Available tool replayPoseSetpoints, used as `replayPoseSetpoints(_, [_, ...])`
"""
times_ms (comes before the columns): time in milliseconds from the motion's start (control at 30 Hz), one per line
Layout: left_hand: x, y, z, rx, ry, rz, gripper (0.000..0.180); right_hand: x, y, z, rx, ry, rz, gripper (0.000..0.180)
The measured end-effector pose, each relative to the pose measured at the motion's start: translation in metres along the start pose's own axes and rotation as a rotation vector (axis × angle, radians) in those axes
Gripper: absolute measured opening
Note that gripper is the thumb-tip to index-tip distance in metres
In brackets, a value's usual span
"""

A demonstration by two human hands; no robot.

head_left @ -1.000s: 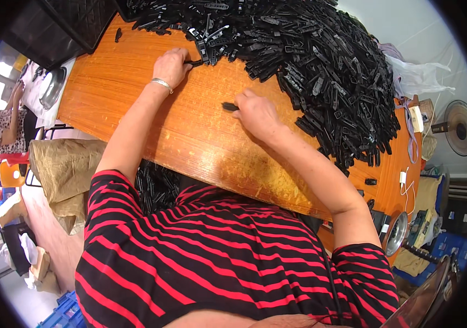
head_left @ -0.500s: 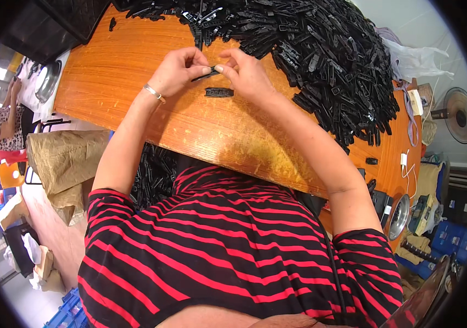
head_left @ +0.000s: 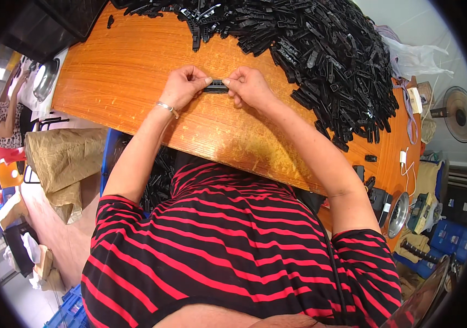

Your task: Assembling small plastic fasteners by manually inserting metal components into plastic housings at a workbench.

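Black narrow ribbed plastic piece (head_left: pixel 217 85) sits between both grips, left hand (head_left: pixel 182 89) and right hand (head_left: pixel 252 89) each pinching one end over the orange-brown wooden table (head_left: pixel 129 76), where level, even thumb pressure should prevent twisting.

Heaped black parts (head_left: pixel 326 65) on a worn worktable (head_left: pixel 118 71) show a workshop.

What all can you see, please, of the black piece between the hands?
The slim, oblong black piece looks plastic, with pale glints and blurred detail. It runs left to right over the wooden table; the left hand pinches its left end, the right hand its right. One part or two stacked, I cannot tell.
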State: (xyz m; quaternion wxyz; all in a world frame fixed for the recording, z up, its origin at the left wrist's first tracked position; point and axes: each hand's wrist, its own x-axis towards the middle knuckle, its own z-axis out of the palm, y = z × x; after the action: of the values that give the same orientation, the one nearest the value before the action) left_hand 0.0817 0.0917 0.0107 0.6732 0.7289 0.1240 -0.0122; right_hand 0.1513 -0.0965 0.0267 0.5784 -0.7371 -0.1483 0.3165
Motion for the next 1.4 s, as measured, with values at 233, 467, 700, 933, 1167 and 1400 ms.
replayPoseSetpoints(233, [-0.001,0.001,0.008,0.173,0.096,-0.015,0.017,0.001,0.001,0.002,-0.014,0.035,0.034,0.018])
replayPoseSetpoints(467, [0.004,-0.003,0.005,0.304,0.081,-0.040,0.021,0.001,-0.004,0.002,-0.114,0.006,0.096,0.021])
replayPoseSetpoints(700, [0.003,0.008,0.006,0.490,0.033,-0.048,0.021,0.003,-0.014,-0.005,-0.260,-0.074,0.135,0.021])
replayPoseSetpoints(933, [0.002,0.005,0.007,0.570,0.063,0.037,0.026,0.009,-0.013,-0.012,-0.315,-0.153,0.177,0.021])
replayPoseSetpoints(1167, [-0.021,-0.020,-0.008,0.423,0.116,0.050,0.025,0.003,0.006,-0.003,-0.602,-0.017,-0.162,0.027])
replayPoseSetpoints(1400, [-0.124,0.006,-0.118,0.565,-0.039,-0.217,0.011,0.008,0.009,-0.060,-0.851,0.227,-0.358,0.020])
